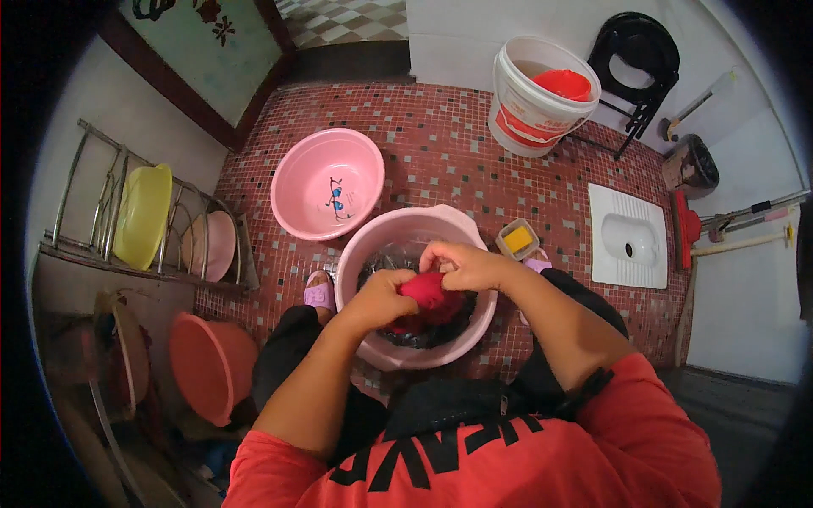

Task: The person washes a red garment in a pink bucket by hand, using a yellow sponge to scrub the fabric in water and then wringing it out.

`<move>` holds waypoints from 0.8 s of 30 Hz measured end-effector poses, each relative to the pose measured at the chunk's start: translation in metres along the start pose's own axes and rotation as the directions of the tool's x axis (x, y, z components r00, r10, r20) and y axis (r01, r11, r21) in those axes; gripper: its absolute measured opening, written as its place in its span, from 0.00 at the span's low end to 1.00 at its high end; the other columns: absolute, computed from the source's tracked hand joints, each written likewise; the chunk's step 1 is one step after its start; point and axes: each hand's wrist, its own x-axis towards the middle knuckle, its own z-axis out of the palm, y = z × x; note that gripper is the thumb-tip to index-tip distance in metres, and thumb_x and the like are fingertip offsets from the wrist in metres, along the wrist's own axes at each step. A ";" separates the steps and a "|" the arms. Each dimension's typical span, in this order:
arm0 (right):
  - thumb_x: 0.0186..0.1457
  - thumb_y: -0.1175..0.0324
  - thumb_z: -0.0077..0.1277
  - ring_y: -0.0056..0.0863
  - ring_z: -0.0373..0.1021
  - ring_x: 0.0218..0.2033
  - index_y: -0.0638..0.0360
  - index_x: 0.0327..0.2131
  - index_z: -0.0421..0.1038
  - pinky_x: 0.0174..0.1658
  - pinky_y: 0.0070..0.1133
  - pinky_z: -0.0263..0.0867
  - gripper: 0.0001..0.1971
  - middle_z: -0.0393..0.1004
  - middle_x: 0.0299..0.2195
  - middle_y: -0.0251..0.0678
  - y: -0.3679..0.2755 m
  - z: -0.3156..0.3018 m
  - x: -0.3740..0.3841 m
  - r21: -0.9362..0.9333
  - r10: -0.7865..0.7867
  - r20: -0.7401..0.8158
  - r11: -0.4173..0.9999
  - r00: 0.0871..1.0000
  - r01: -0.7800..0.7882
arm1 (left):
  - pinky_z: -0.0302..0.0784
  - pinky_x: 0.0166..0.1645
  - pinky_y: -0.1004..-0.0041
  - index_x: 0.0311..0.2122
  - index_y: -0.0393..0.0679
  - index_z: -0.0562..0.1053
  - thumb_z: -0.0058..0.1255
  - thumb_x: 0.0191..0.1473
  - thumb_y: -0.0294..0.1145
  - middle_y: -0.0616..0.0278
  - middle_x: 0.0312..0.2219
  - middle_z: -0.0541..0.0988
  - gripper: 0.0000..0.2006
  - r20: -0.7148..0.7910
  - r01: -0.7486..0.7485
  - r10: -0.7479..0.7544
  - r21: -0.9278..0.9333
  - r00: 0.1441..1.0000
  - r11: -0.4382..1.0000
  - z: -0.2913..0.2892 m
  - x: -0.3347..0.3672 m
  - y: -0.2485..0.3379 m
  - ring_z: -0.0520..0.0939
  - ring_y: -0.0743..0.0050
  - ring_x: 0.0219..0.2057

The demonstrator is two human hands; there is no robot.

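Cloth (pixel 434 295), bright red and bunched into a wad, held by both hands inside a big pale-pink tub (pixel 406 218). Left hand (pixel 383 300) over the left half of the tub, fingers curled in nearly to a fist, thumb pressed to the near left side of the wad; a close grasp on the cloth, with little opening left. Right hand (pixel 472 267) over the right half of the tub, fingers crooked over the far edge of the wad, thumb drawn in close; closed on the cloth too, though with some fingertips tucked out of sight. Only a slight gap between the two hands near the tub's middle; cannot tell whether touching.

Under the hands, low in the tub, dark glossy contents (pixel 398 254); water or wet fabric, hard to tell. Darker red folds beneath the wad, nearer the tub's left side.

Just beyond the tub to the left, pink basin (pixel 313 182) with a blue figure on the bottom. Just right of the tub, small box (pixel 518 252) with a yellow block (pixel 517 240) inside. Lilac slippers (pixel 319 294), one on each side of the tub. Farther beyond the tub to the right, white bucket (pixel 512 106) with a red scoop (pixel 563 85) in it. Well right of the tub, white squat toilet (pixel 608 254).
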 end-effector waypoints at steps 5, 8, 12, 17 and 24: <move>0.40 0.75 0.44 0.20 0.66 0.36 0.62 0.41 0.66 0.41 0.18 0.62 0.19 0.71 0.33 0.32 0.002 0.010 0.000 -0.095 0.122 0.169 0.990 0.978 -0.107 | 0.69 0.36 0.79 0.34 0.37 0.72 0.46 0.33 0.19 0.67 0.26 0.75 0.16 0.025 0.025 -0.017 -0.374 1.000 0.927 -0.013 -0.015 0.010 0.74 0.79 0.29; 0.41 0.72 0.47 0.21 0.67 0.34 0.61 0.38 0.69 0.41 0.20 0.62 0.16 0.73 0.31 0.33 0.010 -0.001 0.000 -0.119 0.105 0.098 0.988 0.990 -0.093 | 0.68 0.40 0.79 0.35 0.36 0.72 0.47 0.37 0.24 0.66 0.28 0.75 0.15 0.001 -0.055 0.069 -0.595 0.998 0.802 -0.015 -0.021 0.011 0.73 0.80 0.32; 0.42 0.72 0.48 0.21 0.67 0.32 0.61 0.33 0.70 0.39 0.20 0.62 0.11 0.72 0.28 0.33 -0.012 -0.002 -0.003 -0.070 -0.063 -0.082 0.996 0.995 0.058 | 0.66 0.43 0.77 0.39 0.36 0.70 0.49 0.46 0.37 0.64 0.33 0.75 0.17 0.041 0.059 -0.042 -0.673 0.998 0.738 -0.026 -0.029 0.003 0.73 0.77 0.35; 0.39 0.74 0.46 0.22 0.67 0.32 0.61 0.30 0.70 0.39 0.20 0.62 0.09 0.72 0.28 0.34 -0.035 0.017 0.005 -0.023 -0.289 -0.057 0.957 0.956 0.288 | 0.66 0.45 0.76 0.45 0.36 0.67 0.50 0.49 0.44 0.62 0.37 0.73 0.23 0.222 0.178 -0.118 -0.278 0.968 0.944 -0.006 -0.022 0.004 0.72 0.77 0.37; 0.39 0.78 0.46 0.19 0.64 0.30 0.60 0.32 0.65 0.35 0.18 0.61 0.12 0.68 0.26 0.31 -0.026 0.011 0.008 -0.041 -0.109 0.021 0.993 0.994 0.110 | 0.70 0.36 0.73 0.38 0.38 0.70 0.53 0.46 0.33 0.55 0.29 0.76 0.14 -0.138 -0.048 0.084 0.243 0.987 0.969 0.000 -0.016 0.009 0.75 0.73 0.29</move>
